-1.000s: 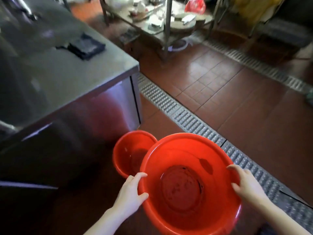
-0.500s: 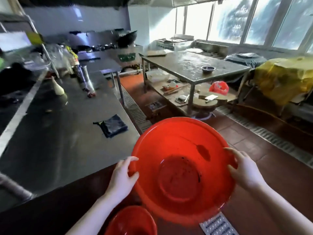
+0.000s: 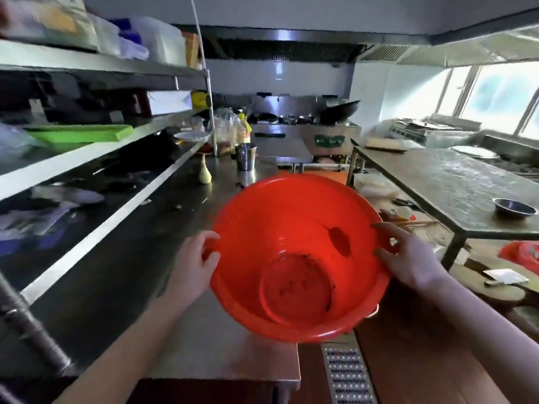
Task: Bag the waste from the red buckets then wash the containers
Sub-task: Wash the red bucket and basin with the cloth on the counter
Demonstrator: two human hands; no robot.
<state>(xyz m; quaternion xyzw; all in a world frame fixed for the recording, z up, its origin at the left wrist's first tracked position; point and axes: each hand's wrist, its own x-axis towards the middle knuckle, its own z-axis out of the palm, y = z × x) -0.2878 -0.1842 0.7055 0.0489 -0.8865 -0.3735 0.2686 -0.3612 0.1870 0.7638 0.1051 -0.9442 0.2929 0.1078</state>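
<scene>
The person is holding a red basin [image 3: 291,228] up in the centre of the frame, clear of every surface, above the near right corner of a steel counter [image 3: 204,345] and the top end of a floor drain grate [image 3: 347,374] at the bottom edge. The left hand [image 3: 194,263] is gripping the basin's left rim, fingers curled over the edge and thumb pressing against it. The right hand [image 3: 408,258] is gripping the right rim, its fingers spread and hooked over the edge with the thumb lying inside. The basin is tilting its mouth toward the camera, showing a round bottom with dark specks of residue and one dark patch on the inner wall. Beyond it, in the middle of the frame, a steel cup [image 3: 246,157] and a pale bottle-shaped thing [image 3: 205,173] are standing on the counter. A green tray [image 3: 78,134] is lying on a shelf at the left. A wok [image 3: 338,109] is sitting on the range at the far end. At the right, a dark bowl [image 3: 514,207] is resting on a wet steel table [image 3: 437,182].
</scene>
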